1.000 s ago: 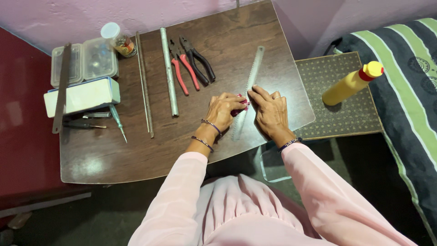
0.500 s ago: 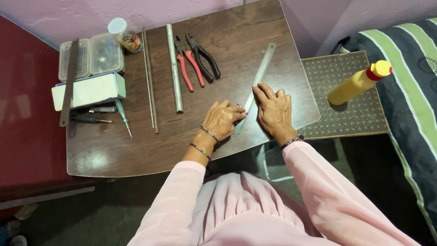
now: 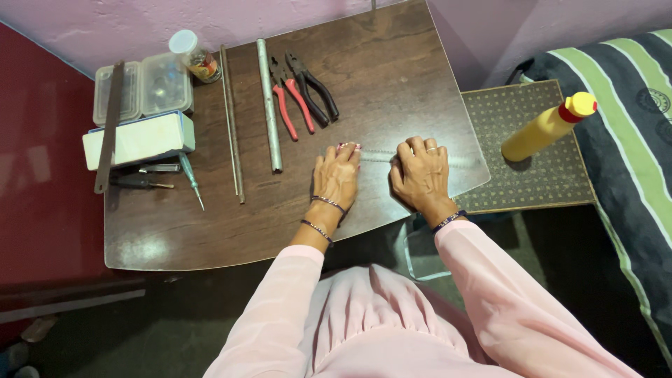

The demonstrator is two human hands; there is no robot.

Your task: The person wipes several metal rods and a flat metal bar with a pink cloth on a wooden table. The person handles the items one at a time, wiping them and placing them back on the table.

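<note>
A thin flat metal strip (image 3: 378,155) lies crosswise on the dark wooden table (image 3: 210,231), near its right edge. My left hand (image 3: 337,175) rests on the strip's left end, fingers curled down over it. My right hand (image 3: 420,171) presses on it a little further right, and the strip's far end (image 3: 467,162) pokes out past the fingers. Both wrists carry thin bangles, and pink sleeves cover both arms.
Beyond the hands lie red-handled pliers (image 3: 290,105), black-handled pliers (image 3: 318,91), a thick metal rod (image 3: 269,105) and a thin rod (image 3: 232,126). At far left sit a clear plastic box (image 3: 143,87), a white box (image 3: 140,138), a small jar (image 3: 192,56) and a screwdriver (image 3: 190,178). A yellow bottle (image 3: 546,127) lies on a patterned stool (image 3: 532,182) to the right.
The metal strip has swung from a diagonal to lying crosswise. Both hands moved with it and have spread further apart along it.
</note>
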